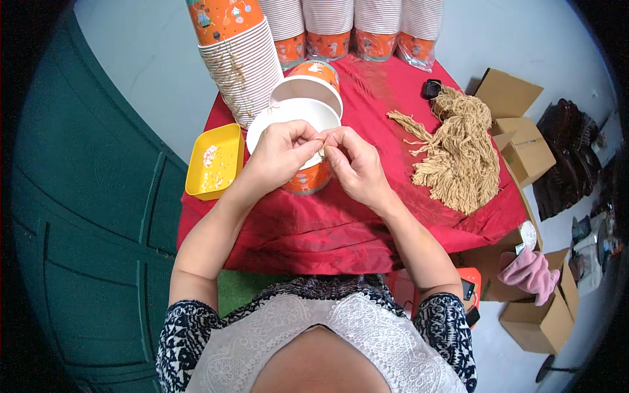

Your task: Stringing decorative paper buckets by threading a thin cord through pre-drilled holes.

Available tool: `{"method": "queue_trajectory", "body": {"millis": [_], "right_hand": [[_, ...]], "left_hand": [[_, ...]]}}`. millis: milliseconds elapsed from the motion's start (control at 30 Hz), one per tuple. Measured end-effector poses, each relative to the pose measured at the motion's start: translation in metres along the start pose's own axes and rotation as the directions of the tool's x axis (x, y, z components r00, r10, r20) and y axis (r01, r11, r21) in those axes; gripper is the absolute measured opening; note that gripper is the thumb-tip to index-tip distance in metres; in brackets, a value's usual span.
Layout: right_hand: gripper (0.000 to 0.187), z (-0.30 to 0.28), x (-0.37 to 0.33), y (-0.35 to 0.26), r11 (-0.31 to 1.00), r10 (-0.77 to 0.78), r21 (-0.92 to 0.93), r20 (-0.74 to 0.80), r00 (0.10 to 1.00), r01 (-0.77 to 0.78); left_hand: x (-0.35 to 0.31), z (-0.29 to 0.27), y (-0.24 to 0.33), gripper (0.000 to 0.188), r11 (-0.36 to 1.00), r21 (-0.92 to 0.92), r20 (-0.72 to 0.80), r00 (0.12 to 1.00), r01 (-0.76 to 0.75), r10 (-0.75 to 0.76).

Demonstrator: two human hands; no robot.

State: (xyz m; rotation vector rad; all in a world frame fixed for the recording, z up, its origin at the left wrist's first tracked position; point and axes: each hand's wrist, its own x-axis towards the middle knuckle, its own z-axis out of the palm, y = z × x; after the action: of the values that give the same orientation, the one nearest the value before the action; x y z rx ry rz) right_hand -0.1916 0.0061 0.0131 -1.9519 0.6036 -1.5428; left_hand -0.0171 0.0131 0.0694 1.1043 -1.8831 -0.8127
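Pinching tan strand [320,139]: left hand [286,152], right hand [357,162]; risk: slack pinch, loss into paper bucket [298,112], eleven o'clock

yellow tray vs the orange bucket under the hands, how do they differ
The yellow tray is rectangular; the orange bucket is round. The tray is shallow, the bucket deeper. The tray is plain yellow; the bucket is printed outside, white inside. Both stand open-topped on the red cloth.
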Motion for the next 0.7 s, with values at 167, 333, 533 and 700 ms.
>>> {"method": "queue_trajectory", "body": {"millis": [167,333,533,700], "right_hand": [[0.005,0.0,-0.002,-0.001,0.997,0.074,-0.005,-0.014,0.997,-0.074],[0.004,0.001,-0.002,-0.002,0.994,0.114,0.006,-0.011,0.993,-0.113],[0.002,0.001,-0.002,-0.005,0.994,0.108,0.011,-0.036,0.993,-0.108],[0.003,0.005,-0.002,-0.007,0.987,0.163,0.018,-0.109,0.981,-0.162]], "left_hand": [[-0.002,-0.003,-0.002,0.013,1.0,0.01,-0.015,1.0,0.011,-0.011],[-0.001,-0.003,-0.012,0.012,0.999,-0.024,-0.03,0.999,0.031,-0.032],[-0.003,-0.004,-0.013,0.01,0.999,0.031,-0.013,0.999,0.04,-0.04],[-0.012,-0.002,-0.002,0.008,0.989,0.135,-0.015,0.998,-0.06,0.063]]}}
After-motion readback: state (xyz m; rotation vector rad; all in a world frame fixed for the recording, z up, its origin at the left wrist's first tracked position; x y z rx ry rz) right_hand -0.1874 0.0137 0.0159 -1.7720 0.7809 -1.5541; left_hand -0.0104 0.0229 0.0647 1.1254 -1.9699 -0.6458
